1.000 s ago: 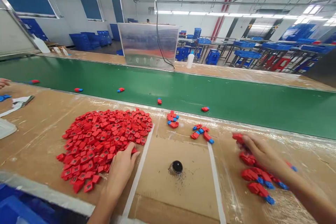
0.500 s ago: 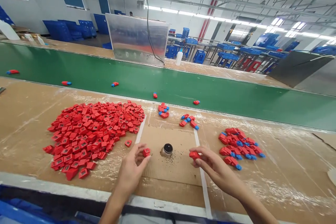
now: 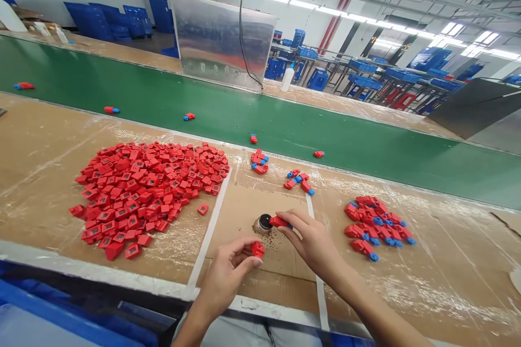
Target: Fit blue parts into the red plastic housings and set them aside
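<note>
Left hand [image 3: 226, 276]: fingers [image 3: 241, 244] pinch a red plastic block [image 3: 257, 249]. Right hand [image 3: 309, 241] grips a red-and-blue plastic part [image 3: 279, 222], tip touching a black-topped jar [image 3: 264, 222] on the cardboard sheet [image 3: 280, 276].

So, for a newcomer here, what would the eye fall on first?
Probably the big heap of red plastic pieces on the left of the bench, and the green conveyor belt behind it. At centre, the left hand pinches a red piece; the right hand holds a red-and-blue part by a black-capped pot.
</note>
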The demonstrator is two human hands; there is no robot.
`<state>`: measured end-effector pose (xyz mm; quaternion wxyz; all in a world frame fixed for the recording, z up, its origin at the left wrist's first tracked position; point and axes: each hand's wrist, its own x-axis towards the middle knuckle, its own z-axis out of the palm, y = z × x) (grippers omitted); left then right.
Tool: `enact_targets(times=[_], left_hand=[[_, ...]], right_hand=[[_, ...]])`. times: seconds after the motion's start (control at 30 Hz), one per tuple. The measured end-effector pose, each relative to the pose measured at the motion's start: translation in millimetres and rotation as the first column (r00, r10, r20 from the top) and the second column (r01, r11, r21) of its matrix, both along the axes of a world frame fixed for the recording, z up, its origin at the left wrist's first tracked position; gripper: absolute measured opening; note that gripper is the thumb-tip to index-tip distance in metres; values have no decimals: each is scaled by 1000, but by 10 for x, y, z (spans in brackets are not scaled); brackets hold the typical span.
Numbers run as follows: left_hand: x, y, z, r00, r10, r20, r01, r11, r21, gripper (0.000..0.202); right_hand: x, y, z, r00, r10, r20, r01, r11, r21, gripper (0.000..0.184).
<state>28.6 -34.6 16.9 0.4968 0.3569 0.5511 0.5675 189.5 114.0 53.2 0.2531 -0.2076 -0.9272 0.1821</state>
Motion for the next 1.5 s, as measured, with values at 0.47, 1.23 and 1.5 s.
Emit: enact_targets(times=[0.47,1.23,1.5], left_hand=[[-18,-7,-30,999,-33,33,34,999,-14,31],[-46,-29,-62,985,-166,57,165,986,25,31],[-107,-63,8,948,-262,-180,255,965,-62,21]], right_hand=[[-32,-17,30,1000,5,24,-5,1000,23,30],[57,-469,25,997,78,-8,-78,957,-279,16],[57,-606,-34,988,129,86,-107,969,-222,19]])
